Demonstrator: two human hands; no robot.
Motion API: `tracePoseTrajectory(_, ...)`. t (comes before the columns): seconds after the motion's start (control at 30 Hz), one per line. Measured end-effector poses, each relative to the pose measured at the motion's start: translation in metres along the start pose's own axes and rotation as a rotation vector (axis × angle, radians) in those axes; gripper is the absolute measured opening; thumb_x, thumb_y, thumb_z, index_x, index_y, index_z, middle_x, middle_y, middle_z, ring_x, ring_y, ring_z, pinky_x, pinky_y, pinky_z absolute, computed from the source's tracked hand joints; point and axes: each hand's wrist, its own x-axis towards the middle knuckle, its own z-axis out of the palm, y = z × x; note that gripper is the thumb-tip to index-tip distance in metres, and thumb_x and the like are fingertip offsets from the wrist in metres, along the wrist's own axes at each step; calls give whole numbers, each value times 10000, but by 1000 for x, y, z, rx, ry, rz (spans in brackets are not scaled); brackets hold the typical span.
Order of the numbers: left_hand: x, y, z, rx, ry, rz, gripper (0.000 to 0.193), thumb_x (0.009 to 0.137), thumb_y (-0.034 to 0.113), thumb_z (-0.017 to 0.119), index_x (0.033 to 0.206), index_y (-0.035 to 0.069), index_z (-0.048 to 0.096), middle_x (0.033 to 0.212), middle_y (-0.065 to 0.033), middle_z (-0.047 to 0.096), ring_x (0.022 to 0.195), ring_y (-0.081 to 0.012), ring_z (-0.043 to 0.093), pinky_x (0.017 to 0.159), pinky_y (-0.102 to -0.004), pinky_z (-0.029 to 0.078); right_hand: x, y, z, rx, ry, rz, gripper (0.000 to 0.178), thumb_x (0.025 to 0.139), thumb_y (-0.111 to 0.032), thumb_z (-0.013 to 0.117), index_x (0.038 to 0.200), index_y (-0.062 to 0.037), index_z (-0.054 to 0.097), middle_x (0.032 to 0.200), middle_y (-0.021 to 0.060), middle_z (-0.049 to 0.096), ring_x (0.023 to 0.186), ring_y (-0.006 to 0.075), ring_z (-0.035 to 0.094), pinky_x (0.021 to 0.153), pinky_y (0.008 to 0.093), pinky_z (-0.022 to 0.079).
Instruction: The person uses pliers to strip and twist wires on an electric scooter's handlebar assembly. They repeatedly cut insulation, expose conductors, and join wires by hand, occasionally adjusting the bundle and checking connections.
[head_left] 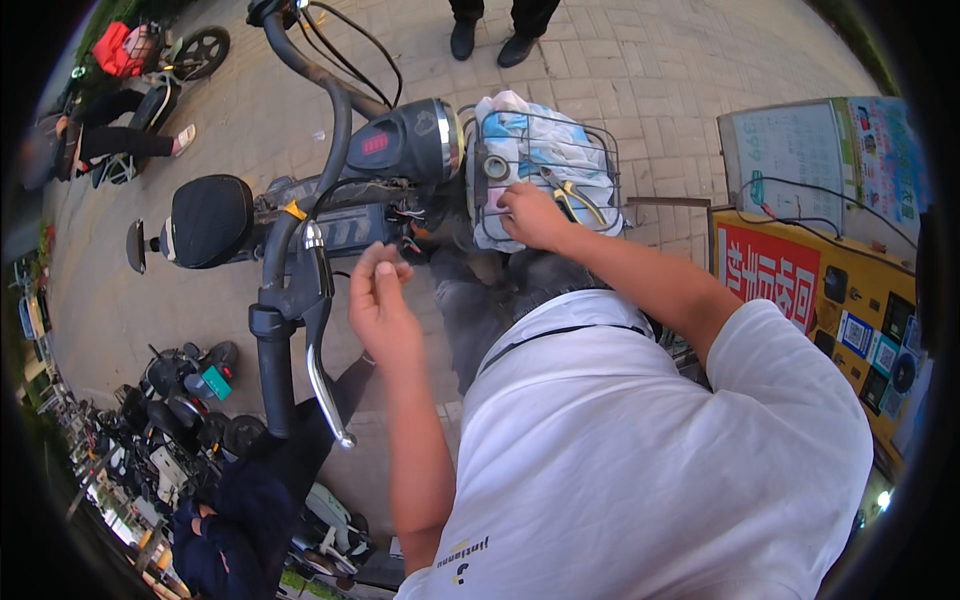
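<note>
My right hand (536, 216) reaches into a wire basket (612, 160) at the front of an electric scooter (400, 140). Its fingers are bent and drawn together; whatever they grip is too small or hidden. Beside them in the basket lie a roll of tape (495, 167) and pliers with yellow handles (575, 200), on top of white and blue plastic bags (530, 125). My left hand (382, 300) is raised between the brake lever (325, 370) and my leg, thumb pressed to curled fingers. Anything in that pinch cannot be made out. Loose wires (408, 225) hang from the scooter just above it.
A yellow cabinet (860, 300) with a red sign and boards stands on the right. A person in dark clothes (235, 520) is close at lower left. Shoes (490, 45) of another person show beyond the basket. Parked scooters (170, 400) line the left.
</note>
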Motion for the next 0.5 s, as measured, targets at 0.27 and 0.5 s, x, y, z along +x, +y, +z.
tracePoseTrajectory(0.27,77,-42,8,475,-118,-89,396,886,20,601,1278,-29,572,1093,-92,646,839,-94,553,751,-241,462,-2,-70,-48,556,29,29,216,805,-139,673,965,6,667,910,159,634,856,303,626,764,393,510)
tracePoseTrajectory(0.5,75,-28,9,695,-272,258,285,777,103,715,1040,-6,691,979,-135,696,899,-226,652,826,-343,501,46,-117,-47,641,96,-65,268,856,-174,664,1011,43,645,877,156,669,793,234,670,724,351,527)
